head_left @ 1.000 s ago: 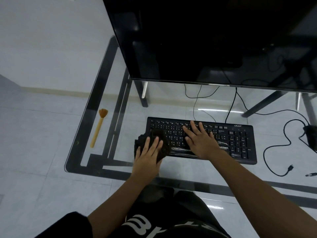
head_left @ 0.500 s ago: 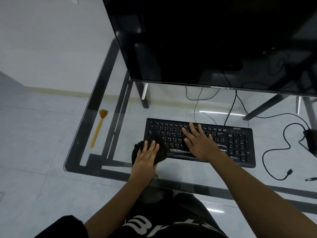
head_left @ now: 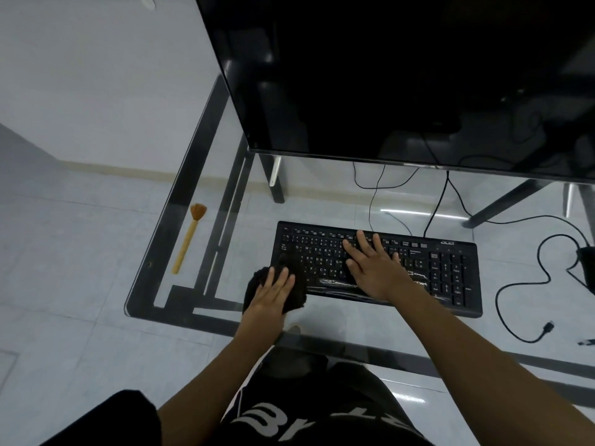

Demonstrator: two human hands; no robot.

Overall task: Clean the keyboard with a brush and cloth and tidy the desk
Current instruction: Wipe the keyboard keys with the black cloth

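A black keyboard point(head_left: 450, 268) lies on the glass desk point(head_left: 180, 194) below the monitor. My left hand point(head_left: 272, 292) presses flat on a dark cloth point(head_left: 297, 297) at the keyboard's front left corner, half on the keys and half on the glass. My right hand point(head_left: 373, 268) lies flat with fingers spread on the middle keys, holding the keyboard down. A wooden brush point(head_left: 188, 238) with orange bristles lies on the glass far to the left, apart from both hands.
A large black monitor point(head_left: 402, 75) overhangs the back of the desk. Black cables point(head_left: 521, 284) with a loose plug lie to the right of the keyboard, beside a dark adapter point(head_left: 587, 262) at the right edge. The desk's front rail runs just above my lap.
My left hand has slid the cloth down and leftward, from the left keys to the keyboard's front left corner. My right hand has stayed on the middle keys.
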